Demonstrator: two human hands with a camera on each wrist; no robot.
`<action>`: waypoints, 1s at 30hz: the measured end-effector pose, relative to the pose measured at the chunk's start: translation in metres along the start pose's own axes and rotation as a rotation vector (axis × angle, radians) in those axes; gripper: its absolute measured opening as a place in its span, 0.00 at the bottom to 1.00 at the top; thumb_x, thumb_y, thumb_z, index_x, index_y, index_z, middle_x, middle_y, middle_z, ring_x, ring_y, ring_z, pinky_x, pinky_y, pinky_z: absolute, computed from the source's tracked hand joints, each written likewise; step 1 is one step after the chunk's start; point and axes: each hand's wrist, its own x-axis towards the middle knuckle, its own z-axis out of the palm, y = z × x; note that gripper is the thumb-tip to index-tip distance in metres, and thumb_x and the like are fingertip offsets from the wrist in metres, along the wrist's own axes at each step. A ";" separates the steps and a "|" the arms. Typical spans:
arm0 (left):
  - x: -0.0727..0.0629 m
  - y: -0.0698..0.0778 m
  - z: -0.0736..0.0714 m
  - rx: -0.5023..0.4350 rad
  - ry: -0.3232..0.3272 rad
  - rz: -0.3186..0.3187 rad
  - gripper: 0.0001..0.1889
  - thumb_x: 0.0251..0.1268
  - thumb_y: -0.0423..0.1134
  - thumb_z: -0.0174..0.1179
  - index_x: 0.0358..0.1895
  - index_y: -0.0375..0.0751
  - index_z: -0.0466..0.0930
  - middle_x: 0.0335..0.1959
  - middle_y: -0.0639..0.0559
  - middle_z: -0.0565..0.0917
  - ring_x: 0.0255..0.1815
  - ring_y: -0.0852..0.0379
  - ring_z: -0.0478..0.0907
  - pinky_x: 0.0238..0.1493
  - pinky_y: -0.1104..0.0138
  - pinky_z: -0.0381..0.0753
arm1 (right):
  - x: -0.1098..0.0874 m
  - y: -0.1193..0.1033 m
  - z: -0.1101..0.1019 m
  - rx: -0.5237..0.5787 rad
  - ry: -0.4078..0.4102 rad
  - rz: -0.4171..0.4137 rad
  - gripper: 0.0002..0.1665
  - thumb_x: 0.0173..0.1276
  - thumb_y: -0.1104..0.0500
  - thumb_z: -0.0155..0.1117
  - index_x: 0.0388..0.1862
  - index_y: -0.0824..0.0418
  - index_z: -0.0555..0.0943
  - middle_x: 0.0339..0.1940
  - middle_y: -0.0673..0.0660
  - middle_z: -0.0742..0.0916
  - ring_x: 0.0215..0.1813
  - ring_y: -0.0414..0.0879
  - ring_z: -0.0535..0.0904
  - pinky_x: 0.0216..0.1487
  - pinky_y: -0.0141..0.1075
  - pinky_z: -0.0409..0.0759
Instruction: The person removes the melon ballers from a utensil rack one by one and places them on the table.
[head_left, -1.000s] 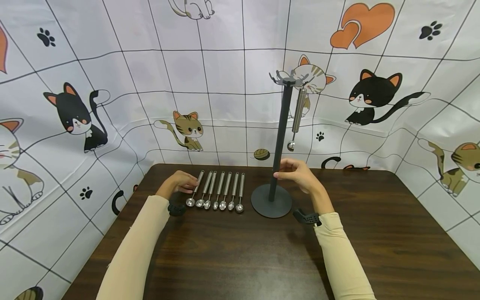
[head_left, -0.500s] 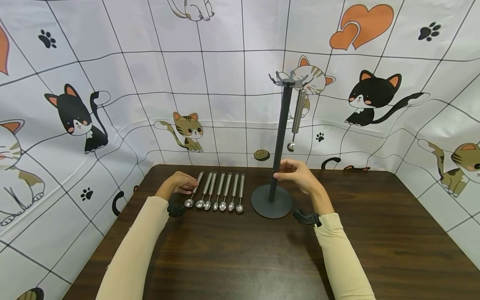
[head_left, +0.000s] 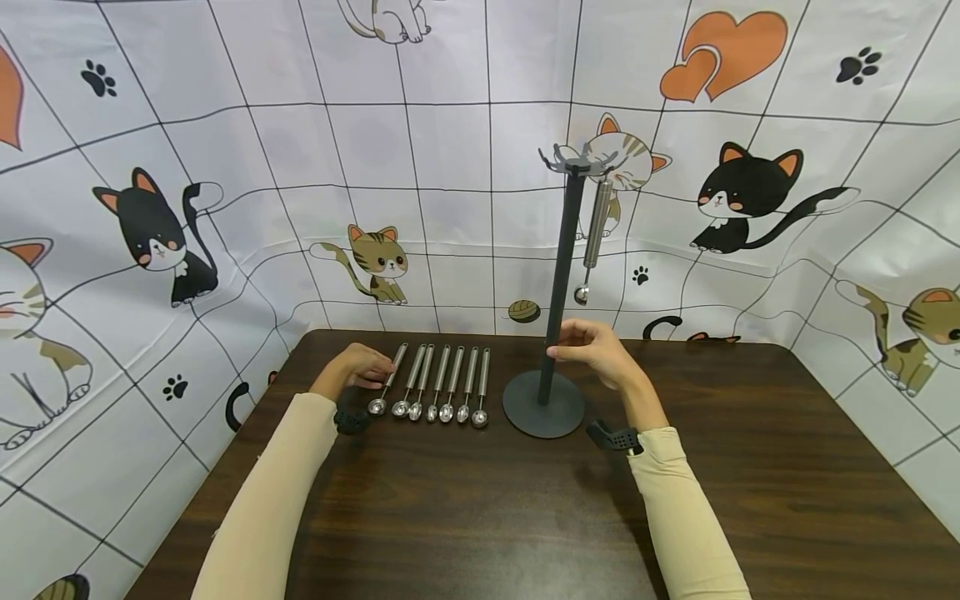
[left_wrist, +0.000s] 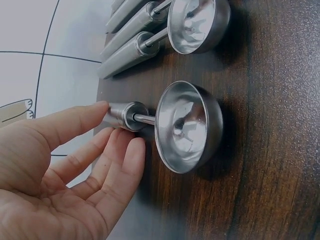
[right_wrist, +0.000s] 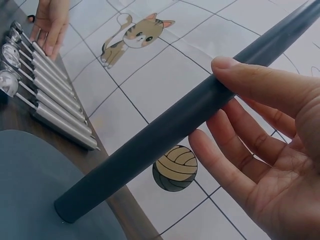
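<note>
Several metal melon ballers (head_left: 453,379) lie in a row on the table, bowls toward me. My left hand (head_left: 365,367) pinches the handle of the leftmost melon baller (left_wrist: 187,127) between thumb and fingers; its bowl is at the table surface. To the right of the row stands a dark grey hook stand (head_left: 564,267) with a round base. My right hand (head_left: 592,350) holds its pole low down, thumb on one side and fingers on the other, as the right wrist view shows. Another melon baller (head_left: 597,225) hangs from a hook on the stand's right side.
The dark wooden table (head_left: 465,517) ends at a white wall covering (head_left: 450,150) printed with cats. At the top of the stand, several curved hooks (head_left: 576,161) spread outward. The row's nearest melon baller (head_left: 482,387) lies close to the stand's base (head_left: 543,417).
The leftmost melon baller's bowl has shifted slightly left, widening its gap to the row, with my left hand still on its handle. My right hand stays on the pole.
</note>
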 end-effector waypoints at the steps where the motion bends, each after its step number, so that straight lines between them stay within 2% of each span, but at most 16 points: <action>1: 0.000 0.000 0.000 0.001 0.003 0.000 0.24 0.71 0.33 0.64 0.66 0.24 0.74 0.36 0.55 0.85 0.43 0.56 0.82 0.43 0.65 0.92 | 0.000 0.000 0.000 -0.002 0.003 0.000 0.15 0.63 0.71 0.72 0.48 0.70 0.80 0.34 0.51 0.88 0.38 0.43 0.86 0.46 0.36 0.91; 7: 0.002 -0.003 0.000 0.003 0.016 -0.004 0.24 0.70 0.33 0.65 0.65 0.25 0.75 0.35 0.55 0.84 0.41 0.57 0.82 0.41 0.67 0.91 | 0.001 0.003 0.000 -0.005 0.024 0.002 0.12 0.62 0.72 0.73 0.43 0.65 0.81 0.33 0.51 0.88 0.37 0.44 0.86 0.45 0.37 0.91; 14: 0.003 -0.004 0.000 0.001 0.009 0.010 0.25 0.70 0.33 0.64 0.66 0.24 0.73 0.37 0.53 0.85 0.41 0.57 0.82 0.43 0.65 0.92 | 0.002 0.003 0.002 -0.019 0.039 -0.012 0.14 0.61 0.72 0.74 0.42 0.69 0.80 0.31 0.51 0.86 0.35 0.42 0.84 0.42 0.35 0.91; 20: 0.004 -0.004 0.000 -0.013 0.042 0.010 0.24 0.70 0.33 0.64 0.65 0.24 0.75 0.37 0.53 0.86 0.39 0.59 0.83 0.42 0.65 0.92 | 0.003 0.002 0.004 -0.059 0.069 -0.015 0.16 0.59 0.71 0.76 0.42 0.68 0.79 0.31 0.49 0.83 0.33 0.40 0.80 0.39 0.32 0.89; 25: 0.005 -0.004 -0.001 -0.039 0.089 0.016 0.22 0.71 0.32 0.63 0.63 0.24 0.76 0.42 0.50 0.87 0.47 0.54 0.84 0.45 0.64 0.92 | 0.004 0.003 0.004 -0.068 0.072 -0.016 0.15 0.59 0.71 0.76 0.40 0.65 0.80 0.31 0.50 0.83 0.33 0.40 0.81 0.39 0.32 0.89; 30: 0.004 -0.002 -0.003 -0.063 0.126 0.065 0.22 0.73 0.32 0.60 0.65 0.24 0.74 0.52 0.41 0.87 0.50 0.50 0.85 0.51 0.60 0.91 | 0.003 0.003 0.004 -0.053 0.058 -0.033 0.14 0.59 0.71 0.76 0.38 0.60 0.81 0.30 0.50 0.83 0.33 0.40 0.81 0.39 0.32 0.89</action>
